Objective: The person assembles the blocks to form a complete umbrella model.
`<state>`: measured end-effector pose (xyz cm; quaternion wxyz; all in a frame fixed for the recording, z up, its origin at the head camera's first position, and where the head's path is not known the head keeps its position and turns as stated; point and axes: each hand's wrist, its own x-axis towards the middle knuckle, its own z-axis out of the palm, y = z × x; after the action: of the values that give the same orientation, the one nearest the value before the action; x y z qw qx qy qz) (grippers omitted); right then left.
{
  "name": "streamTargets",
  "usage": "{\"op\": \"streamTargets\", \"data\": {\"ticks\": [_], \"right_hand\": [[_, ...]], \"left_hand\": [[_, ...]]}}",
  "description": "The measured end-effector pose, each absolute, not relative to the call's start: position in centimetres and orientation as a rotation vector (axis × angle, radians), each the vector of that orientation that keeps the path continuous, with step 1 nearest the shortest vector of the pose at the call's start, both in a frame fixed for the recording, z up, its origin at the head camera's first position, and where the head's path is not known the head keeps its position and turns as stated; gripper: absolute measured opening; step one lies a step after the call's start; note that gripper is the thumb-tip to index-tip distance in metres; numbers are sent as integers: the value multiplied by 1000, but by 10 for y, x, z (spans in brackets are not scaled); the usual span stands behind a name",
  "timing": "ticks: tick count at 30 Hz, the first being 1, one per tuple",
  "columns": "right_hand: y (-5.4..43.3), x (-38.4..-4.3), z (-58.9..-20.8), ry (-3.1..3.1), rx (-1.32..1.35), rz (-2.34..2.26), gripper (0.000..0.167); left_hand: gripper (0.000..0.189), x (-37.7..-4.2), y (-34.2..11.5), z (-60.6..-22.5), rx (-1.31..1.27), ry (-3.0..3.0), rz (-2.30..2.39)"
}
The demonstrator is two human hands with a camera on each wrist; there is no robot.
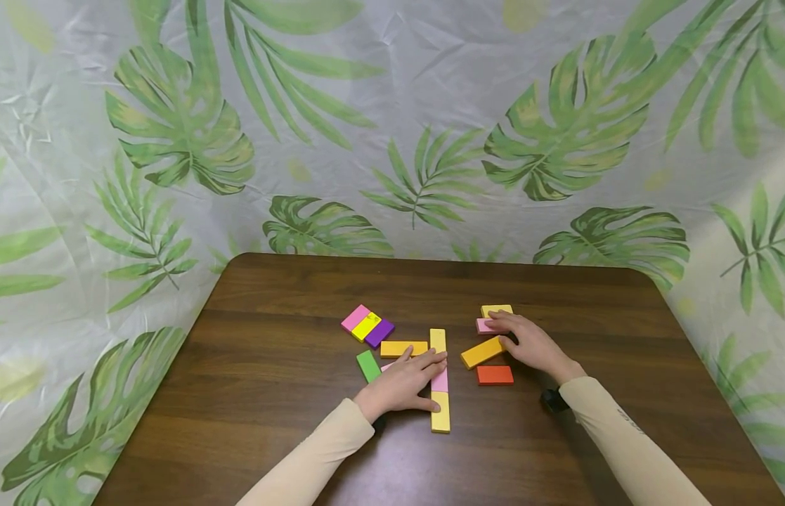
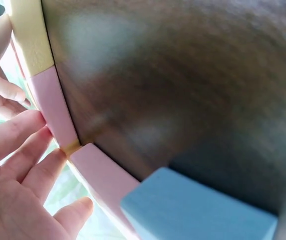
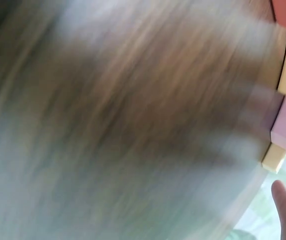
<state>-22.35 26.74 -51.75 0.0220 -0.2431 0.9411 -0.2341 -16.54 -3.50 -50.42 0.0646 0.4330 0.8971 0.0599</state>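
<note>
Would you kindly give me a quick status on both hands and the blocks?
Left hand flat on block row. Right hand touching orange block. Nothing gripped.

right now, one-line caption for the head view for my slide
Two hands over coloured blocks on a wooden table: left hand on the yellow-pink row, right hand on a pink block.

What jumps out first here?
Bright flat blocks scattered mid-table, on dark wood in front of a leaf-print backdrop. The left hand rests flat against a yellow-pink-yellow line of blocks; the right hand touches an orange block and a pink block to its right.
</note>
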Motion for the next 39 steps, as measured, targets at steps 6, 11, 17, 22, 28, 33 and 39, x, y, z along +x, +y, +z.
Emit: {"op": "streamTargets", "data": {"ticks": [6,11,17,22,28,33,39], "right_hand": [[276,-225,-520,2931,-751,-728,40],[274,-221,-520,2944,-768,-760,43],[261,-211,-515,2890,-882,-798,37],[253,-204,-513,2872,-928,-784,33],[248,-202,-513,2857,-957,-751,31],[247,-203,-515,2869,-966,-731,33],[244,-206,-515,2904,-978,-733,32]], "left_hand": [[77,-165,-35,-505,1298,2705,192],[77,-165,-36,-506,1291,2702,207],[77,-165,-36,-507,1284,2698,218],[77,-165,-36,-508,1283,2696,217],[77,-165,-36,-509,1283,2700,217],[77,-165,-36,-508,1277,2695,218],[77,-166,-36,-507,1268,2688,232]]}}
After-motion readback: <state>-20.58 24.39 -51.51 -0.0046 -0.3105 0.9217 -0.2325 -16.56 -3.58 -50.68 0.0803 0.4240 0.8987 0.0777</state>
